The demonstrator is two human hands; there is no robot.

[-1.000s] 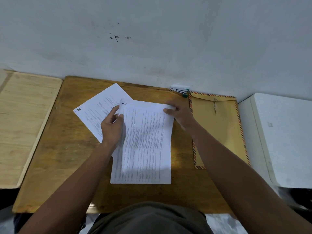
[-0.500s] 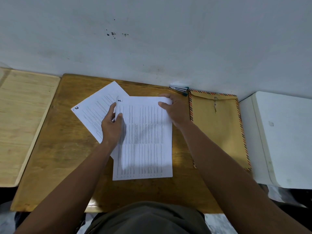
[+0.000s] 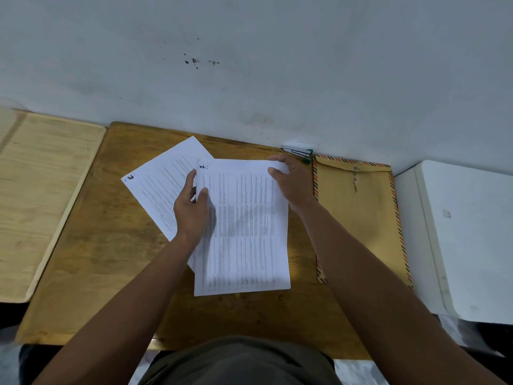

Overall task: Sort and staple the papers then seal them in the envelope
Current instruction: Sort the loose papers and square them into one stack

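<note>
Head view | left hand (image 3: 191, 209) fingers pinching top sheet (image 3: 244, 232) edge | right hand (image 3: 291, 182) gripping its corner | square over skewed sheet (image 3: 161, 187) before stapling

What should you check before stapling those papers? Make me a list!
1. All sheets gathered: not ok, the tilted sheet lies apart under the top stack.
2. Stack held: ok, left hand pinches its left edge and right hand holds its top right corner.
3. Edges squared: cannot tell.
4. Stapler within reach: ok, by the wall, untouched.
5. Envelope ready: ok, flat on the table.
</note>
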